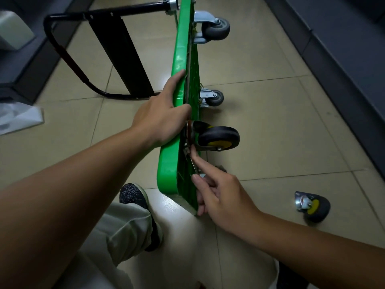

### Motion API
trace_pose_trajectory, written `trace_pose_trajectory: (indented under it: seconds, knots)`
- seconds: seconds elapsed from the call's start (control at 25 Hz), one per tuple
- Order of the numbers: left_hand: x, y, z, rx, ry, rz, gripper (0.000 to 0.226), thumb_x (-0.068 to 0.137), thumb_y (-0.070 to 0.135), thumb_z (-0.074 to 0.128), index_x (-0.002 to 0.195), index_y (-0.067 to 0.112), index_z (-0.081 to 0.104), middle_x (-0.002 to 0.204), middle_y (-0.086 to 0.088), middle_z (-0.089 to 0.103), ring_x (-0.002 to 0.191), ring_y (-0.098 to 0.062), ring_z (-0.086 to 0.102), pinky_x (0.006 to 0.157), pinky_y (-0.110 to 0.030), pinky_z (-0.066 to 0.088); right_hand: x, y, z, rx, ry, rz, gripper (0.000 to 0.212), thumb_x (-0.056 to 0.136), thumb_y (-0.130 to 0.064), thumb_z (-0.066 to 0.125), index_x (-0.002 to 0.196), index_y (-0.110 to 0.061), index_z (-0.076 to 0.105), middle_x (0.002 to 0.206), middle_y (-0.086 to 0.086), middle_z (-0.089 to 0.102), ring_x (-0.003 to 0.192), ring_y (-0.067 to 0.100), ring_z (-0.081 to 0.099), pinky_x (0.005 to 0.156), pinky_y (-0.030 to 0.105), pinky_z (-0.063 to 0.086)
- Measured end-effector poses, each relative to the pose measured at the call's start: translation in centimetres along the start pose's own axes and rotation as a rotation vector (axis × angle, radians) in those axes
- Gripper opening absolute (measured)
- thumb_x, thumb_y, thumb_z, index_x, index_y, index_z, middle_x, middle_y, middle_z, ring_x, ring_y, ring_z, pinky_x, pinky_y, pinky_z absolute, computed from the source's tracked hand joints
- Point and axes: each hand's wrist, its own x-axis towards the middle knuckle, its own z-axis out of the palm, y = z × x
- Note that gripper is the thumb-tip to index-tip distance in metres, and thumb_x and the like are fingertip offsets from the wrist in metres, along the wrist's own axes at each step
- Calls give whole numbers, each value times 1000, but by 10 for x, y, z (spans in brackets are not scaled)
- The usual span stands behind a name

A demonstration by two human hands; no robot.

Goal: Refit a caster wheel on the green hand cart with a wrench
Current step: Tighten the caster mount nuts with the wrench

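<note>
Just right of the frame's centre, your caster wheel (218,138) sits against the underside of the green hand cart (166,174), which stands on its long edge and runs from top centre down to the lower middle. Your left hand (164,115) is curled over the deck's upper edge, steadying it. Your right hand (220,192), directly below the caster, pinches the wrench (192,163) between thumb and fingers, with the index finger laid along it. The wrench's long axis points up and slightly left from that hand to the caster's mounting plate (188,132); the fastener itself is hidden. Your right hand is the nearer one, so the turn likely falls to it, swinging the handle beside the deck's underside.
</note>
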Motion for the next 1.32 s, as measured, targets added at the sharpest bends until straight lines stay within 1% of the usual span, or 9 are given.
trace_pose_trajectory:
  seconds: [0.24, 0.4, 0.48, 0.64, 0.76, 0.84, 0.96, 1.08, 1.32]
  knots:
    - [1, -1, 2, -13, 10, 5, 80, 80, 38, 51, 146, 66, 14, 114, -5, 65, 84, -29, 68, 77, -48, 59, 0, -5, 1, 75, -2, 64, 57, 105, -23, 49, 145, -60, 32, 61, 14, 56, 48, 27, 62, 57, 38, 60]
    - [2, -5, 1, 0, -2, 9, 80, 83, 39, 52, 147, 66, 13, 113, -5, 63, 83, -29, 68, 77, -49, 59, 1, -5, -1, 156, -65, 99, 57, 104, -25, 52, 143, -63, 33, 60, 4, 56, 51, 27, 65, 62, 50, 61]
    - [3, -5, 2, 5, -11, 19, 79, 87, 37, 54, 148, 64, 13, 110, -4, 63, 82, -28, 68, 77, -49, 59, 2, 2, -7, 151, -95, 48, 57, 103, -25, 54, 145, -58, 34, 62, 1, 58, 52, 23, 66, 62, 48, 62]
    - [2, -4, 0, -12, -30, 36, 79, 87, 39, 53, 149, 64, 12, 114, -5, 62, 82, -29, 70, 78, -50, 59, -23, 66, -35, -325, 169, -244, 51, 101, -23, 56, 150, -28, 44, 71, -6, 61, 52, 12, 59, 59, 34, 56]
    - [2, -5, -1, 2, -30, 37, 78, 90, 36, 54, 151, 60, 12, 114, -4, 61, 79, -27, 68, 75, -49, 59, -64, 139, -44, -421, 193, 61, 56, 100, -23, 58, 151, -37, 39, 63, -13, 55, 50, 11, 58, 55, 36, 56]
    - [5, -6, 0, 8, -23, 33, 78, 95, 31, 56, 154, 56, 12, 111, -1, 60, 76, -24, 68, 70, -42, 58, -77, 172, -35, -292, 214, 379, 55, 101, -19, 56, 148, -42, 41, 61, -4, 59, 50, 14, 60, 56, 38, 59]
    - [6, -5, 1, -3, -27, 51, 79, 94, 30, 57, 154, 55, 14, 107, 5, 61, 73, -24, 67, 66, -42, 58, -70, 203, -9, -29, 354, 732, 45, 103, -14, 52, 146, -26, 48, 62, 12, 60, 46, 23, 57, 47, 34, 54]
    - [6, -4, 0, -44, -43, 61, 81, 88, 30, 56, 153, 58, 16, 111, 11, 61, 75, -29, 69, 69, -55, 60, -62, 222, 14, 91, 392, 906, 31, 102, -13, 52, 134, -13, 54, 63, 16, 57, 45, 24, 54, 46, 32, 49]
    - [14, -1, 3, -93, -24, 49, 81, 92, 20, 59, 156, 51, 20, 107, 16, 57, 78, -27, 68, 70, -54, 61, -47, 255, 28, 105, 415, 1113, 34, 100, -5, 57, 132, -7, 46, 92, 18, 64, 58, 24, 58, 44, 28, 48]
